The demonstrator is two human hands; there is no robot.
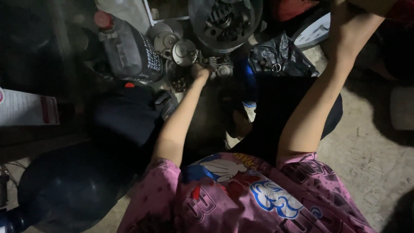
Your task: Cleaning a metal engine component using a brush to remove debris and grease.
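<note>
A: The left hand (200, 71) is curling shut among small metal parts (217, 67); what it is pinching cannot be told.

B: The right hand (345, 26) is reaching beyond those parts; its fingers are hidden. A dark jug (131, 51) is standing left of them.

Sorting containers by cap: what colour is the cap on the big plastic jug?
Red. The jug has a red cap, seen in the head view.

Dim, grainy; left side deep shadow, soft focus throughout.
</note>
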